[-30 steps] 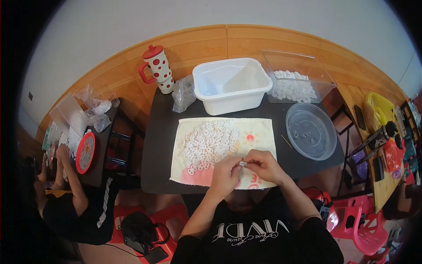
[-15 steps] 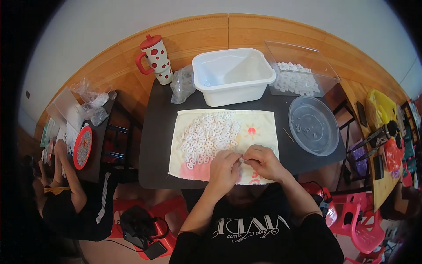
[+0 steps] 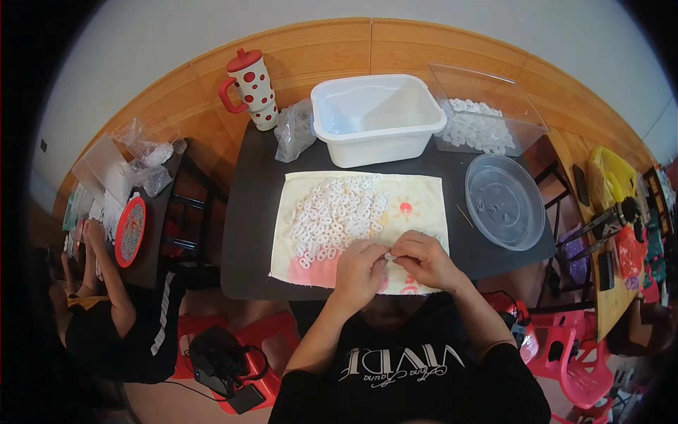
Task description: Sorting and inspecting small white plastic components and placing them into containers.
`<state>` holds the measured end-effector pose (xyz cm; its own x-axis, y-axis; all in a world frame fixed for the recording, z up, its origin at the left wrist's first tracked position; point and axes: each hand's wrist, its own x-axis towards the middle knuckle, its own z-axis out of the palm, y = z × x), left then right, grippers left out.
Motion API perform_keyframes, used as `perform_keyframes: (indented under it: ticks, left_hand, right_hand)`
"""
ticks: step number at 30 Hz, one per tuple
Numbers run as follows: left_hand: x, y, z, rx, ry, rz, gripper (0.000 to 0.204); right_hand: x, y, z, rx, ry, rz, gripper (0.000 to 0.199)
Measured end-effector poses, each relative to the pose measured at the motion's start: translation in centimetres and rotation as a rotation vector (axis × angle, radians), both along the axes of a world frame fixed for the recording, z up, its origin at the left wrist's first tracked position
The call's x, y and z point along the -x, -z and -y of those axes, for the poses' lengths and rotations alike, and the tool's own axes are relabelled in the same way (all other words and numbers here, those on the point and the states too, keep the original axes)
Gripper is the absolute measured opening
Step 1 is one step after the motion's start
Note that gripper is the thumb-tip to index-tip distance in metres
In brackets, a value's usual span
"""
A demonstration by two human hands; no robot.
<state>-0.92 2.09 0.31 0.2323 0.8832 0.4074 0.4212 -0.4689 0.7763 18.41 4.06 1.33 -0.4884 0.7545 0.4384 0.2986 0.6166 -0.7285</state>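
White little plastic piece (image 3: 388, 256) sits pinched between the two hands, low on the cloth and close to the person's chest. Both forearms come up from the bottom and bend in toward each other. The left hand (image 3: 359, 268) is curled, knuckles up, its fingertips pressed tight on the piece. The right hand (image 3: 422, 258) is curled too, and its thumb and fingers nip the same piece from the other side (it is too small to tell its shape well). The two hands touch at the fingertips.

Under them lies a pale yellow cloth (image 3: 424, 205) with a pink edge and a little red sun on it. It is spread flat on the dark surface (image 3: 251, 233). Just past the left hand, a heap of white rings (image 3: 337, 212) covers the left half of the cloth.

To the right of the cloth rests a round clear lid (image 3: 504, 201). Farther back stands a white tub (image 3: 374, 116), and beside it on the right a clear tray (image 3: 487, 113) with more white pieces. Left of the tub slumps a clear bag (image 3: 291, 131), then a cup with red dots (image 3: 248, 88) by the wooden wall.

Far off to the left, another person (image 3: 99, 311) works at a different table.
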Motion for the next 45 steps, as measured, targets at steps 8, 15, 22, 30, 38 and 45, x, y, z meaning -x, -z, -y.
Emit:
perform_keyframes:
  ticks: [8, 15, 22, 30, 38, 45]
  left_hand:
    - [0.1, -0.6, 0.3, -0.077, 0.011, -0.034, 0.021]
    - [0.3, -0.3, 0.6, -0.21, 0.042, -0.08, 0.014]
    - [0.0, -0.4, 0.4, -0.197, 0.072, -0.111, 0.017]
    - [0.0, -0.8, 0.1, -0.176, 0.116, -0.104, 0.015]
    - [0.1, -0.5, 0.1, -0.195, 0.179, -0.121, 0.012]
    - [0.3, -0.4, 0.2, -0.215, 0.161, -0.146, 0.013]
  right_hand:
    - [-0.2, 0.0, 0.0, -0.145, 0.006, 0.076, 0.019]
    - [-0.1, 0.4, 0.4, -0.32, -0.052, 0.095, 0.015]
    - [-0.3, 0.1, 0.6, -0.341, -0.068, 0.154, 0.014]
    - [-0.3, 0.2, 0.2, -0.317, -0.116, 0.178, 0.014]
    - [-0.3, -0.2, 0.3, -0.363, -0.168, 0.201, 0.017]
    - [-0.1, -0.2, 0.3, -0.334, -0.185, 0.199, 0.017]
